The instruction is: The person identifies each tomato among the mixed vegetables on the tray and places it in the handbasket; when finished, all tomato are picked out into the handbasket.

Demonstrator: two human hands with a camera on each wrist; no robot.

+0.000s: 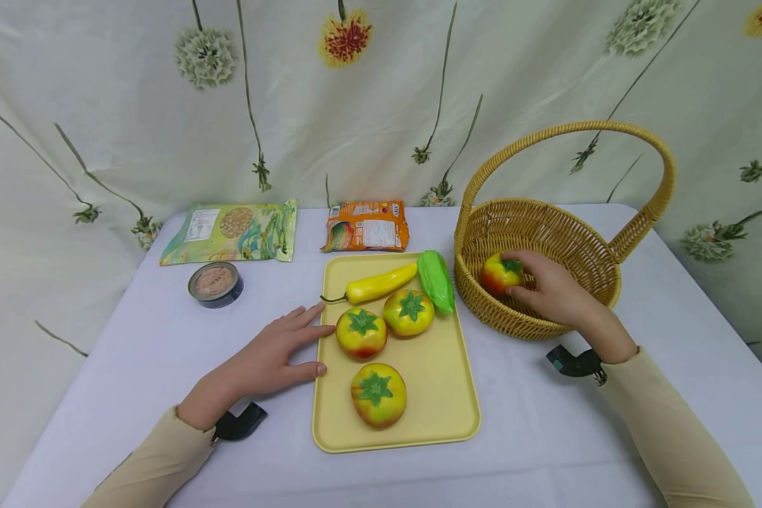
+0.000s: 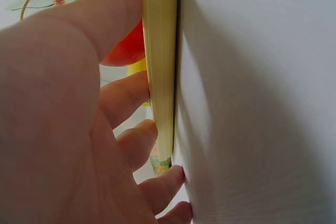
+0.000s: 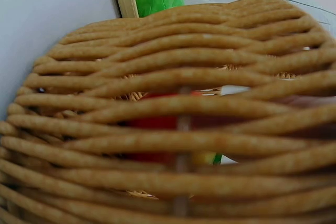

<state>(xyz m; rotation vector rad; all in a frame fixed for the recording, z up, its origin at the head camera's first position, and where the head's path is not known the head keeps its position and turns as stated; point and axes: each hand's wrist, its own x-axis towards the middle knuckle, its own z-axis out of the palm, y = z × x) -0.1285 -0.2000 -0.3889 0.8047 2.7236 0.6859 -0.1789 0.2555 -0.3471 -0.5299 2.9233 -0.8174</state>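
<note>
My right hand [image 1: 552, 289] reaches over the rim of the wicker basket [image 1: 546, 212] and grips a yellow-red toy persimmon [image 1: 500, 275] inside it, thumb and fingers on its right side. In the right wrist view the basket's woven wall [image 3: 173, 140] hides most of the hand and fruit. Fingers spread, my left hand [image 1: 273, 356] rests at the left edge of the yellow tray [image 1: 434, 395]; its thumb and some fingertips touch the rim. On the tray sit three more persimmons [image 1: 378, 395], a yellow chili pepper [image 1: 381, 284] and a green pepper [image 1: 436, 281].
Behind the tray lies an orange snack packet [image 1: 366, 226]. A green-yellow food bag [image 1: 235, 231] and a small round can [image 1: 216, 283] are at the back left. The basket's tall handle [image 1: 571, 128] arches above it. A floral curtain [image 1: 381, 106] hangs behind the table.
</note>
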